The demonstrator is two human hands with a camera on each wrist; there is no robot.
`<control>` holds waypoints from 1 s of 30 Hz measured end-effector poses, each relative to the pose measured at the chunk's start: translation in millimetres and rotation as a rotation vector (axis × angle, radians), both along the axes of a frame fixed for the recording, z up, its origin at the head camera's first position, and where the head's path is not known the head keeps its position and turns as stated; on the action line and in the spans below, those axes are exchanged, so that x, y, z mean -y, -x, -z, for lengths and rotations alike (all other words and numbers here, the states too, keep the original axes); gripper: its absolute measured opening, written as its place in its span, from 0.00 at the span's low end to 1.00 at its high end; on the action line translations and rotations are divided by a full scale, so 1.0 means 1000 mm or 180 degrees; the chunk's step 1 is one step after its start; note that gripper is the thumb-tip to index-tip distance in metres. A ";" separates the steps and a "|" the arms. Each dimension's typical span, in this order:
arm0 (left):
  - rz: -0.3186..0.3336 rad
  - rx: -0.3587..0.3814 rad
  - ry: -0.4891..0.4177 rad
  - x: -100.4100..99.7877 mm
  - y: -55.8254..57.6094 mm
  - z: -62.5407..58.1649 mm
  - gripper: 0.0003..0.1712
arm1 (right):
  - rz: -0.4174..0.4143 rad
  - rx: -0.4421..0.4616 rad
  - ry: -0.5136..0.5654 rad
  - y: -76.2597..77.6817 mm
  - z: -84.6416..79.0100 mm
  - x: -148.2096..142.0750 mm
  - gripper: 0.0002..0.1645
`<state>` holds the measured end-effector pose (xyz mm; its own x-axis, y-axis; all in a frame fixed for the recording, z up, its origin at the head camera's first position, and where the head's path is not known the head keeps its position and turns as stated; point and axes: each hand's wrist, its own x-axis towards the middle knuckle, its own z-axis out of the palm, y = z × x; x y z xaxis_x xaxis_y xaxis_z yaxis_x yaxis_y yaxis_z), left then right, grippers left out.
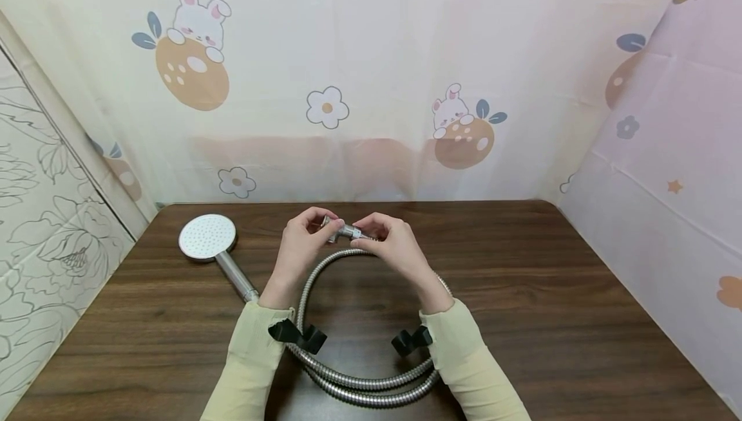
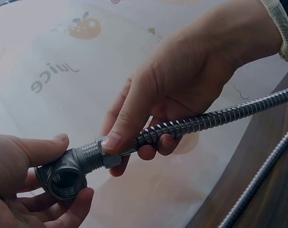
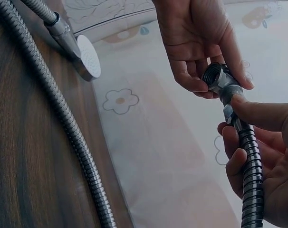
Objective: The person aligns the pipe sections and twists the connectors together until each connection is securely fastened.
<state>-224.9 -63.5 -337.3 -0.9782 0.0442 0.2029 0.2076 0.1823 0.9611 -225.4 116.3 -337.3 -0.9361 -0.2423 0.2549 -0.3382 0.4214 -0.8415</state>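
Observation:
My left hand (image 1: 300, 246) pinches a silvery tee-shaped pipe fitting (image 2: 68, 176) between thumb and fingers. The fitting has a wide opening with inside threads and a threaded neck. My right hand (image 1: 399, 246) grips the end of a ribbed metal shower hose (image 2: 229, 114), its thumb on the hex nut (image 2: 111, 161). The nut meets the fitting's neck, where threads still show; how far it is screwed on I cannot tell. Both hands are raised above the table's far part. A shower head (image 1: 207, 237) with a white face lies left of my left hand.
The hose lies in loops on the dark wooden table (image 1: 556, 318), below and between the forearms. Near the left forearm is the shower head's handle (image 1: 236, 276). A printed curtain (image 1: 382, 41) hangs behind the table's far edge, with another patterned sheet (image 1: 46, 234) at left.

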 end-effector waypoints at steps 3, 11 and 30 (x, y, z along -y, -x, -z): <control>-0.0020 -0.0050 0.0054 0.001 0.000 0.001 0.13 | -0.0027 -0.0002 -0.0008 -0.007 -0.008 0.003 0.16; -0.0003 -0.0222 0.0133 0.002 0.001 0.003 0.12 | -0.0071 0.0067 -0.0025 -0.021 -0.027 0.006 0.13; -0.0132 -0.0065 -0.0093 -0.001 0.003 0.001 0.19 | -0.0171 0.0111 0.0094 0.001 0.003 0.001 0.12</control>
